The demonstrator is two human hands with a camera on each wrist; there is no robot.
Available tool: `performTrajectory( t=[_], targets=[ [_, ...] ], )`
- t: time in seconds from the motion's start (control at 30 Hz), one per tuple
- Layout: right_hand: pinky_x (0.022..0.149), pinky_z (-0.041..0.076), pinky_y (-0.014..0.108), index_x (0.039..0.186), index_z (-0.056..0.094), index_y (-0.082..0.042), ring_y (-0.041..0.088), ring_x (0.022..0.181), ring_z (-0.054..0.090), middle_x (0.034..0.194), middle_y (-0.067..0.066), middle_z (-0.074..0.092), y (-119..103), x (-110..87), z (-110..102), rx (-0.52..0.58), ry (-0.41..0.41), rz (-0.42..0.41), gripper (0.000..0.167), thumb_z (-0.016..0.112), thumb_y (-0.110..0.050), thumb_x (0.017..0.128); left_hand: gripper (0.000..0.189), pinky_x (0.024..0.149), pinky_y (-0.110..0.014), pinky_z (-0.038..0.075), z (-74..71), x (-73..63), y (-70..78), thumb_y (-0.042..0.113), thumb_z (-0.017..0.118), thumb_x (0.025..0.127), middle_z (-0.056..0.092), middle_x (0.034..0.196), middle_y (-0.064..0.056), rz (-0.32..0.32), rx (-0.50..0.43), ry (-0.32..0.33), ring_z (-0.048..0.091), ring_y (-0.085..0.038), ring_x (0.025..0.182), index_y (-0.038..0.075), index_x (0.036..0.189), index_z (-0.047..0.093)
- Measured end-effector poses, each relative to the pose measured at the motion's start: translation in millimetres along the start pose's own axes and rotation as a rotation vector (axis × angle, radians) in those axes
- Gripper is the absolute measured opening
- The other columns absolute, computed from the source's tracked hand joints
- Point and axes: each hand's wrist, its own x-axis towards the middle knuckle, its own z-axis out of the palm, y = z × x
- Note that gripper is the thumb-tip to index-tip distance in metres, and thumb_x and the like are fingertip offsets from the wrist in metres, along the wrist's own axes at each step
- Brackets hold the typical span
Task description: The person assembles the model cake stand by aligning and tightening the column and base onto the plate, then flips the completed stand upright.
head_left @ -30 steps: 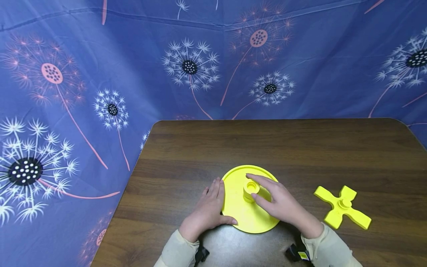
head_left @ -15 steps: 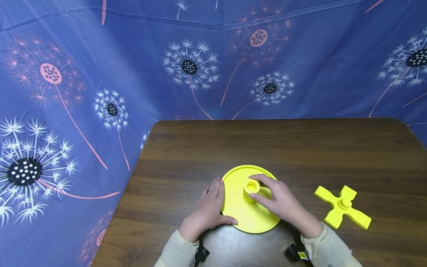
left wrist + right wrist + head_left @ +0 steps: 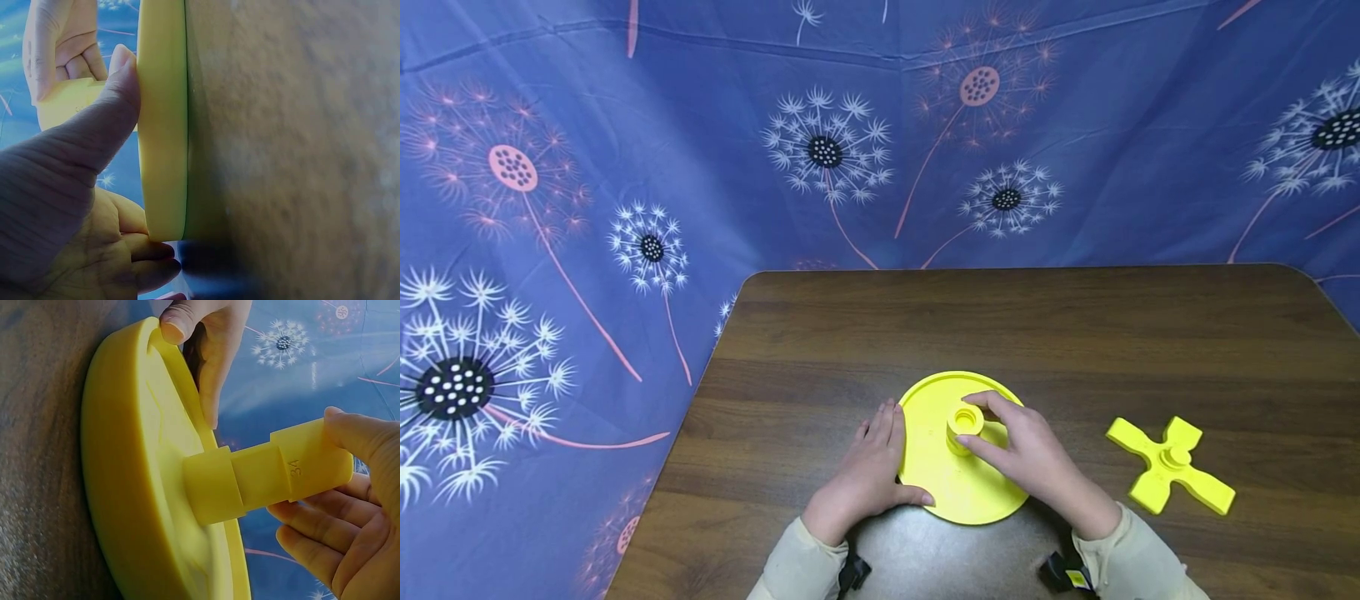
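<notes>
A round yellow base point(image 3: 925, 467) with a raised rim lies flat on the table. From its middle rises a yellow socket point(image 3: 212, 486), into which a stepped yellow cylinder point(image 3: 309, 461) marked "34" is set. My right hand point(image 3: 1033, 454) grips the cylinder's wide top end, index finger at the far side and thumb at the near side. On the base's left, my left hand point(image 3: 867, 471) holds the rim, its thumb point(image 3: 119, 94) over the near edge and its fingers along the left side.
A yellow cross-shaped piece point(image 3: 1172, 465) with four arms and a round centre knob lies to the right of my right hand. The brown wooden table point(image 3: 1037, 317) ends at the back against a blue dandelion-print cloth point(image 3: 700, 125).
The right thumb and index finger have shifted left and drawn closer around the cylinder's top. The left hand, the base and the cross-shaped piece have stayed put.
</notes>
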Motion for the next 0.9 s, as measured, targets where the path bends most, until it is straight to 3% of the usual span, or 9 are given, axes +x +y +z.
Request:
performTrajectory(
  t=[0.9],
  targets=[
    [0.085, 0.054, 0.042, 0.114, 0.065, -0.011, 0.013, 0.098, 0.064, 0.105, -0.005, 0.069, 1.0, -0.8, 5.4, 0.076, 0.044, 0.050, 0.043, 0.083, -0.024, 0.078, 0.124, 0.115, -0.051, 0.021, 0.4, 1.4, 0.3, 0.065, 0.074, 0.072, 0.011, 0.160, -0.023, 0.005, 0.018, 0.012, 0.012, -0.032, 0.148, -0.006, 0.153, 0.012]
  ],
)
